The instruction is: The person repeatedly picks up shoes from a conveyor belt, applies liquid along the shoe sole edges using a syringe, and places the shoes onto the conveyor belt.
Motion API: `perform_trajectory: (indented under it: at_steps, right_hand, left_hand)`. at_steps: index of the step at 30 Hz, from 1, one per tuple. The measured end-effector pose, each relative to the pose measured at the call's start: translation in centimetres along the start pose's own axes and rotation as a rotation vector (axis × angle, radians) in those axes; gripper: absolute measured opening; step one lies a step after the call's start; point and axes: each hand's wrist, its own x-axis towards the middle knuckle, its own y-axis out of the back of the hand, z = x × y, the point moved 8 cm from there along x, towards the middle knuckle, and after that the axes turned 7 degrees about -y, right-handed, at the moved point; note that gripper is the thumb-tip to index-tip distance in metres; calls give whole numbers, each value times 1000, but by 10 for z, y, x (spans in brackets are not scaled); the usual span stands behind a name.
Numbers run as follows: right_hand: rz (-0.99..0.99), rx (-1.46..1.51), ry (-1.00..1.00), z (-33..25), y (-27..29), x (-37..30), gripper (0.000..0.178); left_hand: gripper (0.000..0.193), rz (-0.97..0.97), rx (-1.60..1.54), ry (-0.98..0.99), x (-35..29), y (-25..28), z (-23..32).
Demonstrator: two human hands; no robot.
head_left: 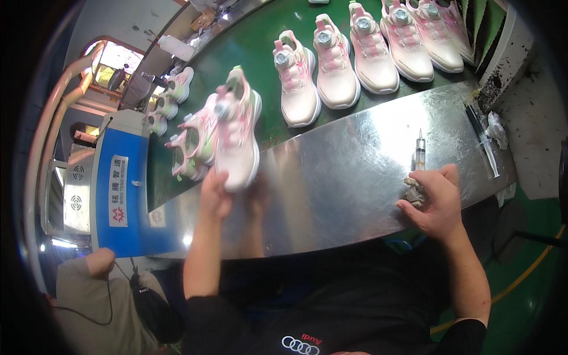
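My left hand (216, 198) grips a pale pink sneaker (238, 142) by its toe. The shoe is raised over the steel edge, heel pointing away, with a round dial on its tongue. Closed at the right, my right hand (436, 198) pinches a crumpled greyish wad (415, 194) between thumb and fingers. A clear syringe (420, 152) with its thin tip pointing away sticks out just beyond those fingers; whether the hand also holds it I cannot tell. Behind the raised shoe are more pink and green sneakers (190, 145), partly hidden by it.
Several matching pink sneakers (338, 71) stand in a row on the green surface (260, 44). A steel ledge (331, 183) runs along the near side. Another syringe (486, 145) lies at the right beside a white crumpled tissue (497, 130). Another person's arm (97, 266) is at lower left.
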Motion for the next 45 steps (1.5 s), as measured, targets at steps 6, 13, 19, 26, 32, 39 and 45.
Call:
perform_trajectory:
  at_steps: [6, 13, 19, 26, 32, 39, 45]
  right_hand:
    - [2, -8, 8, -1, -6, 1, 42]
    - [-11, -11, 21, 4, -2, -6, 41]
    - [-8, -24, 71, -8, -15, -6, 42]
    - [6, -40, 60, -4, -5, -2, 42]
    - [49, -37, 84, -8, -6, -2, 41]
    - [70, -51, 80, -4, 1, -4, 40]
    - [61, -27, 105, -7, 0, -5, 41]
  left_hand:
    - [38, 4, 106, 132, 111, -23, -43]
    - [40, 11, 621, 88, 85, 3, -17]
    - [55, 407, 478, -210, 12, 126, 20]
    - [76, 438, 883, -419, 72, 101, 39]
    - [68, 358, 673, -413, 92, 109, 53]
    - [69, 282, 560, -304, 10, 86, 68]
    - [95, 44, 1164, -542, -109, 11, 50]
